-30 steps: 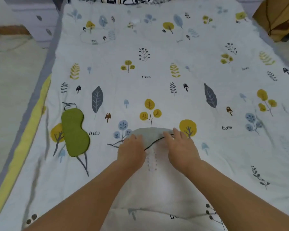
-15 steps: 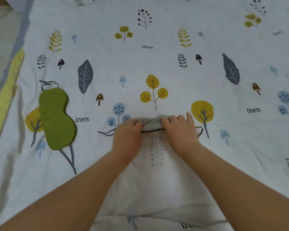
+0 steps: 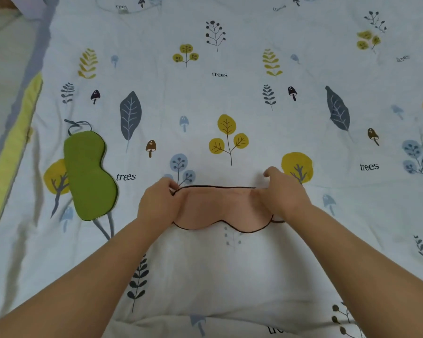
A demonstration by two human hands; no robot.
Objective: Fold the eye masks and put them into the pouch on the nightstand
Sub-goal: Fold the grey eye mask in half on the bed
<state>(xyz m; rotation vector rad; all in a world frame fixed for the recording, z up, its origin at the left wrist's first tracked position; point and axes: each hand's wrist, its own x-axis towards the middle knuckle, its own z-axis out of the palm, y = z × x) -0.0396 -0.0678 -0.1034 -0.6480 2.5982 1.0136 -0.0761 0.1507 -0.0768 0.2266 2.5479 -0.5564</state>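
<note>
Left hand (image 3: 160, 206) and right hand (image 3: 282, 196) pinching opposite ends of a pink eye mask (image 3: 220, 208), stretched flat between them on the patterned bedspread (image 3: 254, 98), dark-piped edge running from one grip to the other. Not yet folded, by the look of it. To the left, well apart from both hands, a green eye mask (image 3: 88, 175) lying flat and unfolded, its strap looped at the far end. No pouch or nightstand in view; folding and stowing of both masks apparently still ahead.
</note>
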